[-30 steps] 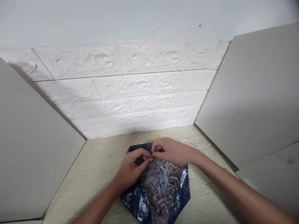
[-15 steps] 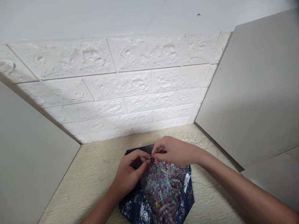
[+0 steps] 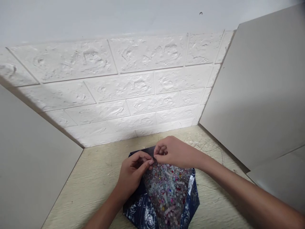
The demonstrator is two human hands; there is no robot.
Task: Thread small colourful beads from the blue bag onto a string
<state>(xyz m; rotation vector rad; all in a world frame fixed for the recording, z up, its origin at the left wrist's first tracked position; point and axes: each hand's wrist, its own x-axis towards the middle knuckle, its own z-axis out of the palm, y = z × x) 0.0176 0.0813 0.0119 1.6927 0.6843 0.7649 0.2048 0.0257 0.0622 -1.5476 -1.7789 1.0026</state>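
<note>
Many small beads (image 3: 166, 190) in mixed colours fill a dark blue folded holder (image 3: 140, 210) with a white flower print. Above its far end, both my hands meet fingertip to fingertip. My left hand (image 3: 133, 171) pinches thumb against fingers around something tiny that I cannot make out. Just to its right, my right hand (image 3: 171, 152) is also in a pinch, fingers curled, and what lies between its fingertips is too small to name.
The holder rests on a pale wood-grained surface (image 3: 95, 178). Loose thin threads (image 3: 205, 143) lie at the back right. A white brick-pattern wall (image 3: 140, 86) stands behind, with grey panels on the left (image 3: 30, 152) and right (image 3: 259, 95).
My right fingertips have shifted slightly up and left, and both hands stay pinched close together. The whole view has moved a little; the beads and holder look otherwise the same.
</note>
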